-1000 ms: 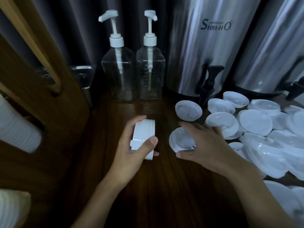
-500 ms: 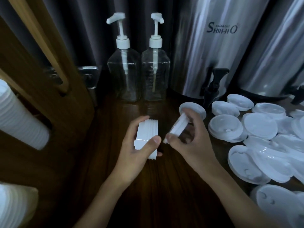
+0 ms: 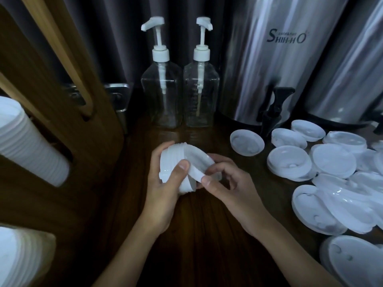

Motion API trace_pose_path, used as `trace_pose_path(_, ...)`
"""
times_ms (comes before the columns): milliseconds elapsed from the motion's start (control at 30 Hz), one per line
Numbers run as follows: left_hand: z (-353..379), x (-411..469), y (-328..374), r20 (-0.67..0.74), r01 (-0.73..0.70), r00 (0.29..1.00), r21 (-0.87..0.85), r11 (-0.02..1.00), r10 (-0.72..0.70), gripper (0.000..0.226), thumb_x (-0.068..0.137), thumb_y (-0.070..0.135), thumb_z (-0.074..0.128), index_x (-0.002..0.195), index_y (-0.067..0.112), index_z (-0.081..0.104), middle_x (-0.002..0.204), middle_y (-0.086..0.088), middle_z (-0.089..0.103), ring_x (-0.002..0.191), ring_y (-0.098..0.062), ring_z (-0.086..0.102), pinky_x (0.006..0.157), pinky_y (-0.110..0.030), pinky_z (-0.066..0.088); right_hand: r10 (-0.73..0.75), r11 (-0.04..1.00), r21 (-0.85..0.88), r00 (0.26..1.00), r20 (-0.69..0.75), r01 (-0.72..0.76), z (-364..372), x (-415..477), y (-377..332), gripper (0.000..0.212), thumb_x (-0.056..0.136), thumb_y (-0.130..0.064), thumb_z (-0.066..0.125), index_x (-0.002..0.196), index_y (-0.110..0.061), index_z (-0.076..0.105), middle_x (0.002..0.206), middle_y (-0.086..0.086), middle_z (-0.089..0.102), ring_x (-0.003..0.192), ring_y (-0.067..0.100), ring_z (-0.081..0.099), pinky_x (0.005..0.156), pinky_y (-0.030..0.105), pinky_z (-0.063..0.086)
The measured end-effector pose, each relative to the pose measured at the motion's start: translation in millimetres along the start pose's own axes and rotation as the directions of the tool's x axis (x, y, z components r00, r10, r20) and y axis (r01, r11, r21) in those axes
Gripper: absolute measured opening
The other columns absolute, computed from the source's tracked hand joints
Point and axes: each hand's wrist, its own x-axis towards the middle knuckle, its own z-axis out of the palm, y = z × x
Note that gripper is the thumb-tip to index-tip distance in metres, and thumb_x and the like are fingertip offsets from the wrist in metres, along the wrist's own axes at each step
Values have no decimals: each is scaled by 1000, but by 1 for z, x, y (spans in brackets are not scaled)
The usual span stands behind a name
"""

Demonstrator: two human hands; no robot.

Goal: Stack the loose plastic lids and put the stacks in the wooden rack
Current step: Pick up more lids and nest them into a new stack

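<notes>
Your view, non-task items only. Dark wooden counter [image 3: 196, 235] runs across the foreground. At its back two clear bottles stand upright, just beside each other: left pump bottle [image 3: 159, 96], white nozzle pointing left; right pump bottle [image 3: 200, 94], white nozzle pointing right. To their right is a steel urn [image 3: 259, 65] lettered "SHIH-HO", with a black tap [image 3: 273, 108] low on its front. A second steel urn [image 3: 348, 69] stands beside it, cut by the frame. Behind them all hangs a dark pleated curtain [image 3: 116, 38]. Left of the bottles sits a shiny metal fitting [image 3: 119, 96], partly hidden.

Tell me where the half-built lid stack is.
Head view, centre: the lid stack is held in the left hand, in front of the pump bottles, while the right hand pinches a single lid against its right end.
</notes>
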Motion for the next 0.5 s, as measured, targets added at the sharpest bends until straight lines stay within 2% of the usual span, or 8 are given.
trace_pose_path(33, 0, 0, 0, -2, 5, 1000, 0, 1000, -5, 61, 69, 60, 78, 125, 47, 57, 127, 0, 60, 118, -32, 63, 89, -65, 57, 1, 999, -37, 1000, 27, 0, 1, 0, 0, 43, 69, -55, 72, 97, -22, 74, 133, -20, 58, 130, 1, 49, 103, 25, 44)
trace_pose_path(100, 0, 0, 0, 13, 2, 1000, 36, 999, -2, 61, 69, 59, 76, 125, 48, 56, 124, 6, 60, 118, -30, 63, 88, -64, 58, -3, 991, -135, 997, 77, 14, 6, -2, 1, 43, 69, -60, 69, 99, -30, 75, 135, -26, 55, 133, -4, 40, 99, 11, 38)
trace_pose_path(167, 0, 0, -1, 34, -23, 999, 88, 996, 20, 59, 69, 59, 75, 124, 50, 56, 119, 14, 61, 117, -25, 62, 88, -60, 59, -3, 977, -212, 994, 109, 26, 9, -3, 1, 44, 69, -63, 67, 101, -35, 74, 139, -30, 49, 135, -7, 34, 95, 6, 36)
trace_pose_path(267, 1, -1, -2, 63, -35, 998, 117, 993, 28, 56, 70, 57, 75, 123, 51, 56, 117, 18, 60, 117, -23, 61, 85, -58, 60, -8, 984, -177, 993, 119, 29, 7, -2, 0, 49, 71, -60, 70, 113, -35, 68, 145, -30, 44, 138, -4, 35, 104, 19, 39)
trace_pose_path(367, 2, -1, -3, 83, -51, 996, 142, 989, 40, 54, 71, 57, 74, 122, 53, 56, 116, 18, 59, 115, -20, 61, 86, -54, 61, -41, 994, -99, 993, 112, 52, 6, -1, -2, 55, 78, -54, 70, 128, -38, 56, 138, -24, 55, 132, 5, 50, 109, 41, 45)
trace_pose_path(500, 2, -2, -2, 123, -63, 991, 127, 990, 47, 50, 73, 53, 73, 120, 53, 56, 111, 22, 61, 105, -10, 66, 76, -37, 62, -83, 989, -107, 987, 138, 98, 4, 1, 0, 61, 80, -56, 71, 134, -53, 44, 138, -26, 55, 132, 2, 51, 107, 36, 45)
